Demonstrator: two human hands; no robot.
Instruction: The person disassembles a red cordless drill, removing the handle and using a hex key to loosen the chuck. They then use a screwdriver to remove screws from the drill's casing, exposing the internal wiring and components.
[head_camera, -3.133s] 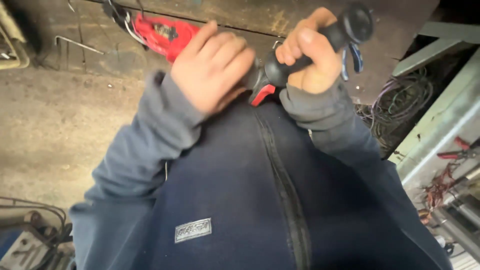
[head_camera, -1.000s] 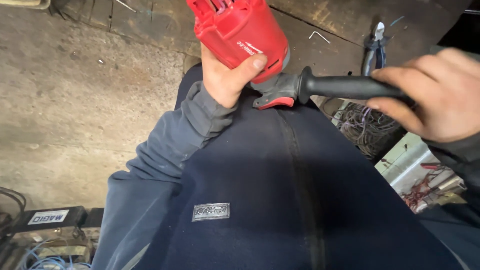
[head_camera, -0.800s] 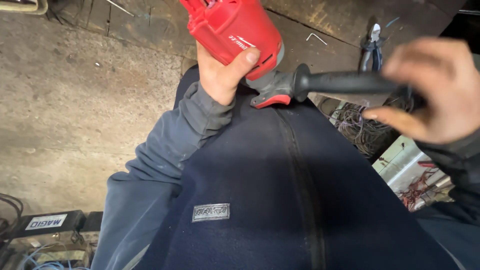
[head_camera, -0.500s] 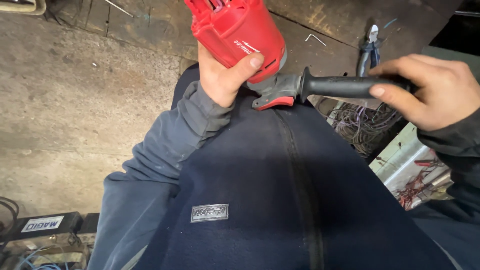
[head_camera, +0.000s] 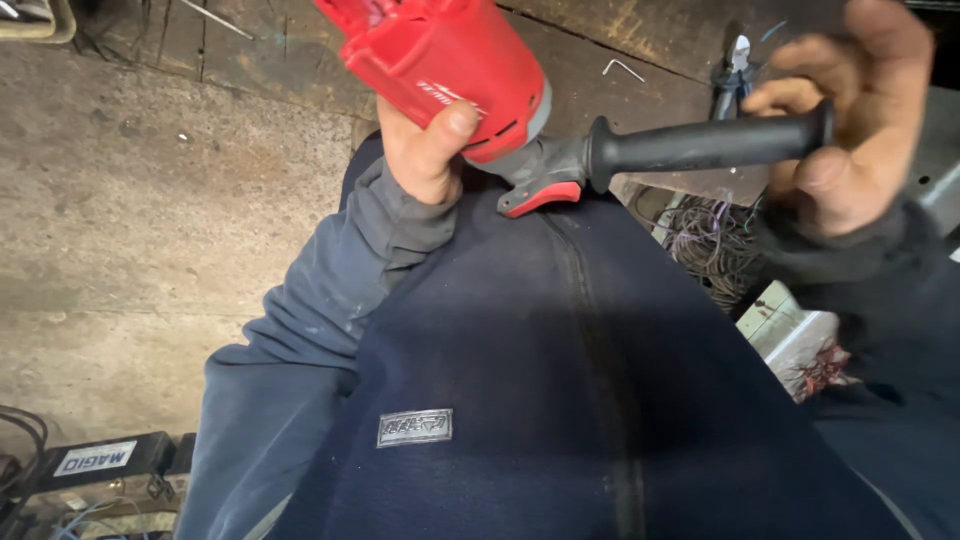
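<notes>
Right, my left hand (head_camera: 425, 150) is wrapped under the red power tool (head_camera: 440, 65) at the top centre of the frame, thumb pressed flat against its lower shell and the other fingers hidden behind the body, so I cannot tell how they lie. My right hand (head_camera: 850, 130) sits at the upper right, fingers curled loosely around the far end of the black side handle (head_camera: 705, 148), thumb below it; the hand is a bit blurred, so whether the grip is tight I cannot say.

That handle juts out to the right from the grey and red collar (head_camera: 535, 175) of the tool. I judge this thing as fairly heavy and rigid: hard plastic casing, motor inside, weight up front. The red shell looks smooth and could slip, so the ribbed black handle is the sure place to hold, with the other palm cradling the body as it does now. Nothing soft or fragile about it.

Below, my dark blue jacket (head_camera: 560, 400) fills the lower half of the frame. Over at the right edge, a pale open box (head_camera: 790, 335) holds a reddish tangle of thin wires, and just above it a loose bundle of dark and purple cable (head_camera: 700, 240) lies in a heap. Pliers (head_camera: 735, 70) rest on the worn bench top (head_camera: 640, 30) at the upper right. In the lower left corner a dark box (head_camera: 100, 465) sits on the concrete floor (head_camera: 150, 220).
</notes>
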